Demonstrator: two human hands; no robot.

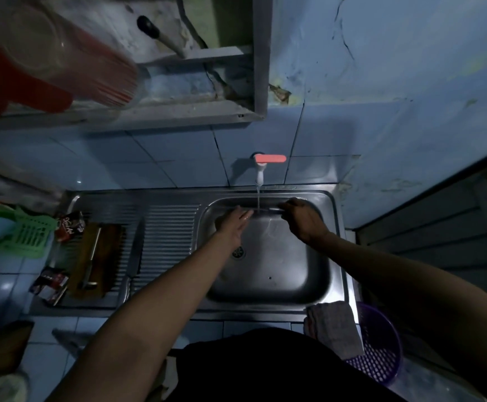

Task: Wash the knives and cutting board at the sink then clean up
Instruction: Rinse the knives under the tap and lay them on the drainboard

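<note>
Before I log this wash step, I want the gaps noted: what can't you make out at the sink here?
All in the head view:
- Knife under the tap: dim and blurred, its handle hidden inside the right hand.
- Left hand: fingers lie flat at the blade; contact unclear.
- Red plastic item top left: motion-blurred, cut by the frame edge.
- Packet print by the cutting board: too small.

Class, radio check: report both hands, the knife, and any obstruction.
Right hand grips knife handle; left hand flat on blade. Tap running over it. Cutting board waits unwashed on the drainer. No obstruction.
</note>
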